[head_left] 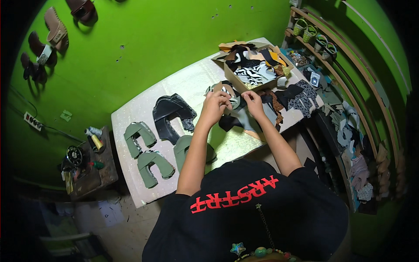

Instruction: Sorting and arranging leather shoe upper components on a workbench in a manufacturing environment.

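Note:
Over the far middle of the table, my left hand (217,106) is closed on a small olive-and-tan shoe upper piece (235,102), its fingers curled over the near side. Just to the right, my right hand (254,104) is closed in a pinch beside that piece; what its fingertips hold is too small to make out. Grey and black material pieces (244,118) lie beneath my hands. To the left rest stacked black shoe uppers (165,114) and several olive-green stacks of uppers (156,168), one partly covered by my left forearm.
A cardboard box (233,77) full of mixed scraps stands at the table's far side. Black, brown and speckled scraps (303,99) lie right of my hands. A wooden rack (349,56) with shoes and scraps lines the right; a small side table (98,172) holds thread spools at left.

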The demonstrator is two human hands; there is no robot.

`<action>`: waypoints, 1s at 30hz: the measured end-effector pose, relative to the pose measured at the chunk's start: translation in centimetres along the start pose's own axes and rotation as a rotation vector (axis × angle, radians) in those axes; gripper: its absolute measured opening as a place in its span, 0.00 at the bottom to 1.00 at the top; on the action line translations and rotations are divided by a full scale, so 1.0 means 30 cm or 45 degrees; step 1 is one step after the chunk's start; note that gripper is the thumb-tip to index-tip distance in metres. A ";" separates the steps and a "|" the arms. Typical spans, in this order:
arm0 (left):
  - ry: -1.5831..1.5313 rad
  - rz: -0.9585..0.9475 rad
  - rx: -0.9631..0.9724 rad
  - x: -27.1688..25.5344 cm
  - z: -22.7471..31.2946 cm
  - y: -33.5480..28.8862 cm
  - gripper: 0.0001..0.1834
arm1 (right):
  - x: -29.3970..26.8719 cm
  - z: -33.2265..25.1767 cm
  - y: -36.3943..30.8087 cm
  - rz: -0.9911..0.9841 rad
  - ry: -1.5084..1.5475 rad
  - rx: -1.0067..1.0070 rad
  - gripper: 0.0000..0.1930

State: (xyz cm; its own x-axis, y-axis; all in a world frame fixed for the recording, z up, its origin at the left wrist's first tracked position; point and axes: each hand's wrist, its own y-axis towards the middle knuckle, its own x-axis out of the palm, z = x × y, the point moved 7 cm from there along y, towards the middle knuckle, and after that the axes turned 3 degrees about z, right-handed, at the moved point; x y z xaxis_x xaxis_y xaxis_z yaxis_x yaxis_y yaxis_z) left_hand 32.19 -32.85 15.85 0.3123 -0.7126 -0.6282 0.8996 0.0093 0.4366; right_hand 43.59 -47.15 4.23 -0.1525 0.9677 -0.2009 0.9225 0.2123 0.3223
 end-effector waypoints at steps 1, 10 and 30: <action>0.121 0.062 0.088 -0.049 0.019 -0.015 0.10 | 0.048 -0.022 0.002 -0.079 0.174 0.064 0.07; -0.636 0.110 -0.317 -0.375 -0.096 -0.223 0.11 | 0.495 -0.427 -0.151 -0.984 0.656 0.082 0.19; -1.110 0.187 -0.915 -0.712 -0.502 -0.850 0.18 | 1.182 -0.568 -0.344 -1.038 0.492 0.180 0.10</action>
State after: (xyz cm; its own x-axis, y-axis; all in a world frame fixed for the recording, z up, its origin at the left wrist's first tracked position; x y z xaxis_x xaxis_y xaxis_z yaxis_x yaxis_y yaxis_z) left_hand 7.18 -7.31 8.45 0.3632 -0.9136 0.1828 0.9262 0.3327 -0.1774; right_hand 22.62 -12.70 9.55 -0.8606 0.5091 0.0152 0.5081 0.8561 0.0945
